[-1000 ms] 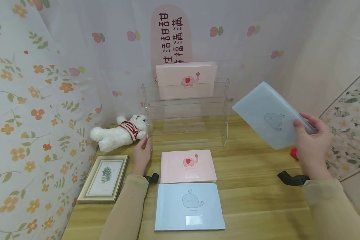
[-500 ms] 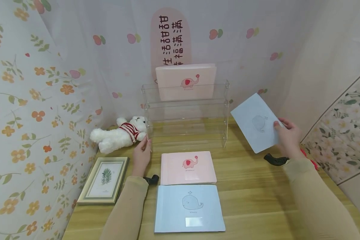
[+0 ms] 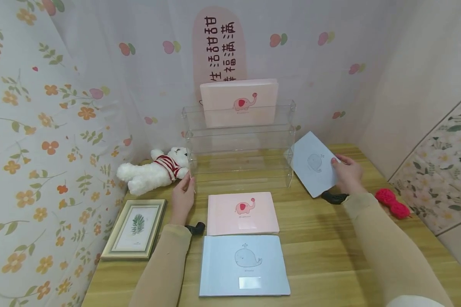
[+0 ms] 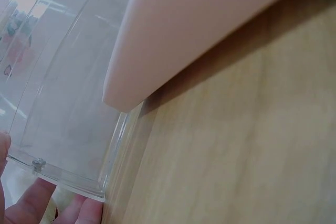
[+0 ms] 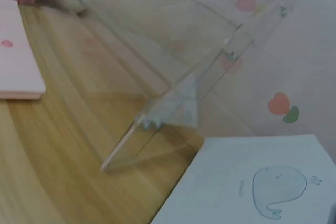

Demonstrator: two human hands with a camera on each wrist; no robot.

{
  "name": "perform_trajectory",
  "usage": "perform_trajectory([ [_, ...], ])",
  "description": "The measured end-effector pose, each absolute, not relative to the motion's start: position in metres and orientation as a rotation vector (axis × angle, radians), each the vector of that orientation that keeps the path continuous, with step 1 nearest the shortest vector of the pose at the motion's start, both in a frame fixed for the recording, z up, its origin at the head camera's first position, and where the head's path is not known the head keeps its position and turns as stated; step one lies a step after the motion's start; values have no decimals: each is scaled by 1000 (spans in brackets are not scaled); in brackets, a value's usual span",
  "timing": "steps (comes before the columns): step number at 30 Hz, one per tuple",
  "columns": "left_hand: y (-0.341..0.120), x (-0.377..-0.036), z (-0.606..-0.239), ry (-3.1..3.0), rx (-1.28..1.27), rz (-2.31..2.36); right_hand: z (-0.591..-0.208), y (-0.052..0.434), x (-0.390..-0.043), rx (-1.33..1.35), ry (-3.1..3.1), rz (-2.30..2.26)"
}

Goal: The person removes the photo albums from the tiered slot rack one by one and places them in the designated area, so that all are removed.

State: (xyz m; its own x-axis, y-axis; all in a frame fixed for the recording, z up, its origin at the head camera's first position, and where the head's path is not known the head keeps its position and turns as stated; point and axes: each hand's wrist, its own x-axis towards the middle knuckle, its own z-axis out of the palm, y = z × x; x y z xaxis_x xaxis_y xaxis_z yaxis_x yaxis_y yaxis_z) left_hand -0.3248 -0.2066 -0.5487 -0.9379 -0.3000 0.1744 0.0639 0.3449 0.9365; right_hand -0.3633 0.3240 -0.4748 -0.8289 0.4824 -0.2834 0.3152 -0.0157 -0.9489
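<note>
My right hand (image 3: 348,174) holds a light blue booklet (image 3: 311,166) with a whale drawing by one edge, tilted, beside the right end of a clear acrylic tiered rack (image 3: 246,138). In the right wrist view, the booklet's whale cover (image 5: 278,187) is close to the rack's side. My left hand (image 3: 182,197) grips the rack's left side panel, thumb on one face and fingers (image 4: 32,200) on the other. A pink elephant booklet (image 3: 219,100) stands in the top tier. Another pink booklet (image 3: 223,213) and a blue whale booklet (image 3: 223,268) lie flat in front.
A white plush bear (image 3: 146,177) in a striped shirt lies left of the rack. A framed leaf picture (image 3: 136,230) lies at the left. Red yarn balls (image 3: 392,204) sit at the right on the wooden table (image 3: 322,264). Patterned curtains hang behind.
My right hand has moved left and toward the rack with the blue whale booklet, lowering it. The red yarn has come into view. My left hand stays on the rack's side.
</note>
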Motion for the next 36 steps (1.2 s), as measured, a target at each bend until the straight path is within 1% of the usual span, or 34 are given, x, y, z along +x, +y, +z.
perform_trajectory([
  [8, -204, -328, -548, -2284, 205, -1633, -489, 329, -364, -684, -2419, 1549],
  [14, -202, -327, -547, -2285, 216, -1635, -504, 339, -358, -587, -2537, 1458],
  [20, -202, -326, -548, -2273, 191, -1633, -521, 349, -355, -561, -2636, 1375],
  [24, -204, -325, -552, -2311, 208, -1569, -524, 354, -353, -523, -2725, 1242],
  [30, -205, -324, -550, -2321, 186, -1576, -512, 350, -356, -383, -2932, 906],
  [33, -205, -323, -548, -2317, 192, -1589, -496, 342, -362, -311, -2878, 859],
  [36, -206, -324, -549, -2320, 198, -1594, -470, 326, -370, -215, -2694, 924],
])
